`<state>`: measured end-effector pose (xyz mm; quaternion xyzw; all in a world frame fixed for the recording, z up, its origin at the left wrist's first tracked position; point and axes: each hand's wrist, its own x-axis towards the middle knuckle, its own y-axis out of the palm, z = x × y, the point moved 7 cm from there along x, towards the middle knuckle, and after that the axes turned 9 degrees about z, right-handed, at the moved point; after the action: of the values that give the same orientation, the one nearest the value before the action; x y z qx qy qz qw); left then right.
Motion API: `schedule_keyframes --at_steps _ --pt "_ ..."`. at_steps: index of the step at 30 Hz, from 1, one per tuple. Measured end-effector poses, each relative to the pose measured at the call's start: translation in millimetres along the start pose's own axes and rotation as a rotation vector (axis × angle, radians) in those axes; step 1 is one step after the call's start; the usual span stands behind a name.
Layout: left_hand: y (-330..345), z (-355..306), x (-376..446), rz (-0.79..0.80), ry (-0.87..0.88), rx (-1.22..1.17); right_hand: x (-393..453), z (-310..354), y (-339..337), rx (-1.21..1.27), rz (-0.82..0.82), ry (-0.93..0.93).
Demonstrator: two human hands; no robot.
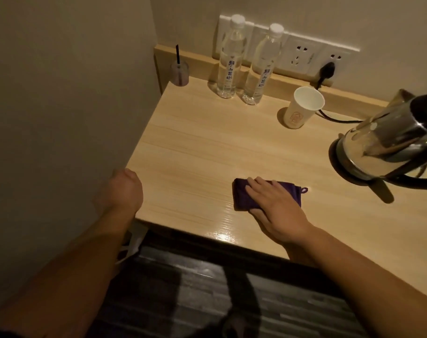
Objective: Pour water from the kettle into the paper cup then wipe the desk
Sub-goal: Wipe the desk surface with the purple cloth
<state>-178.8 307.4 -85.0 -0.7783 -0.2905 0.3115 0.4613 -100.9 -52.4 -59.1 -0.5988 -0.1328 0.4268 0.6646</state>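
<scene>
A folded purple cloth (241,193) lies on the light wooden desk (195,147) near its front edge. My right hand (276,211) lies flat on top of the cloth, fingers spread over it and thumb at its near side. My left hand (124,189) is closed in a loose fist beside the desk's left front corner, holding nothing. A white paper cup (302,108) stands upright at the back right. The steel kettle (388,140) sits on its base at the right edge, its cord running to the wall socket.
Two clear water bottles (229,59) (258,67) stand at the back by the wall sockets (302,57). A small plastic cup with a dark straw (179,73) sits in the back left corner. A wall runs along the desk's left side. Dark floor lies below.
</scene>
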Motion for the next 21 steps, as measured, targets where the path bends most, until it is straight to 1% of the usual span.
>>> schedule_keyframes --at_steps 3,6,8,10,12,14,17,18,19,20,21 --pt "8 5 6 0.004 0.007 0.018 -52 14 27 0.008 0.023 0.026" --pt "2 2 1 0.041 -0.022 0.037 -84 28 45 -0.005 -0.016 0.091" --pt "-2 -1 -2 0.048 -0.026 0.023 -96 41 53 0.054 -0.049 0.139" --pt "-4 -3 -5 0.061 -0.014 0.038 -105 54 54 0.198 -0.080 0.160" --pt "-7 -4 -11 0.077 0.010 0.058 -115 63 42 0.435 -0.134 0.187" --pt "-8 -7 -14 0.093 0.043 0.080 -126 61 24 0.767 -0.129 0.282" --pt "-3 -19 -19 0.124 0.104 0.162 -138 43 9 1.469 -0.152 0.512" --pt "2 -25 -22 0.145 0.140 0.178 -139 37 2 1.688 -0.188 0.569" --pt "7 -32 -25 0.163 0.187 0.196 -138 27 -7 1.832 -0.266 0.618" --pt "12 -38 -29 0.166 0.237 0.224 -137 15 -18 1.890 -0.353 0.656" --pt "16 -41 -32 0.153 0.283 0.258 -133 1 -31 1.871 -0.433 0.669"
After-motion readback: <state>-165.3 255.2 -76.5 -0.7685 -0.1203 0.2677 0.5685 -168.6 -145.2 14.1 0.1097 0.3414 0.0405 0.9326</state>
